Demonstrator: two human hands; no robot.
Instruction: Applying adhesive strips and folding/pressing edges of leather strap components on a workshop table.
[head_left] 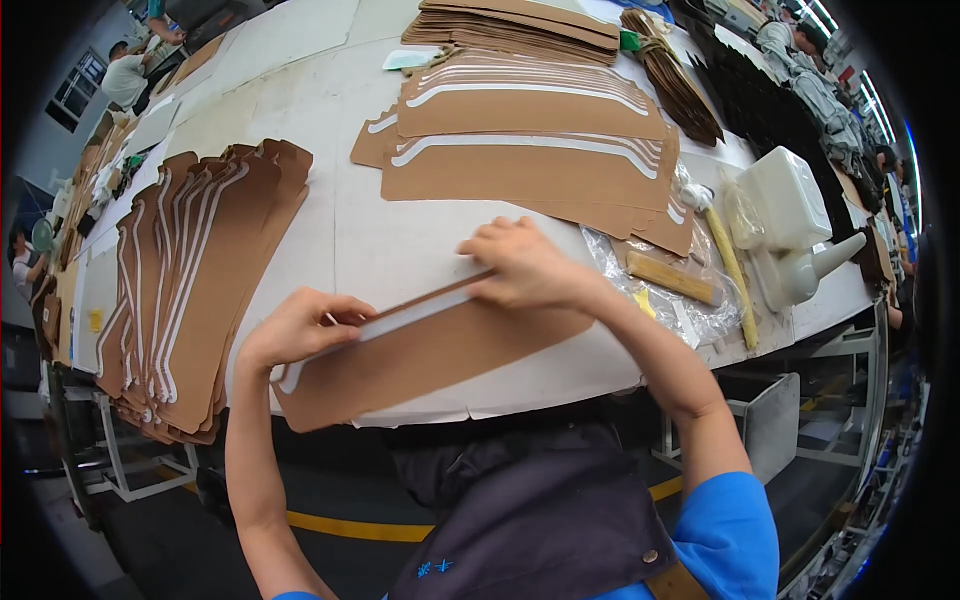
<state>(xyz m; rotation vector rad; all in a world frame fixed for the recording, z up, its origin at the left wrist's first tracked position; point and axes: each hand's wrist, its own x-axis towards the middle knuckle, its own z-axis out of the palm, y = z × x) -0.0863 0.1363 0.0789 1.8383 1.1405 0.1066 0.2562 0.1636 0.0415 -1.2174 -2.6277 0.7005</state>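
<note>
A brown leather-like panel (450, 355) with a white strip along its far edge lies before me at the table's front. My left hand (305, 330) pinches that edge near its left end, thumb and fingers together. Farther right along the same edge, my right hand (525, 265) grips the panel, its fingers curled over the far side. A narrow brown band stands up beyond the white strip between the two hands. To the left is a fanned pile of similar panels (225, 290), white strips showing. Across the table, more overlapping panels (520, 170) lie in rows.
On the right are a yellow-handled hammer (735, 285), a wooden block (672, 277) on clear plastic bags, and a white plastic container (785, 200) beside a spouted white bottle (800, 275). Brown stacks (515, 30) and black pieces (760, 95) lie farther back. Other people are in the background.
</note>
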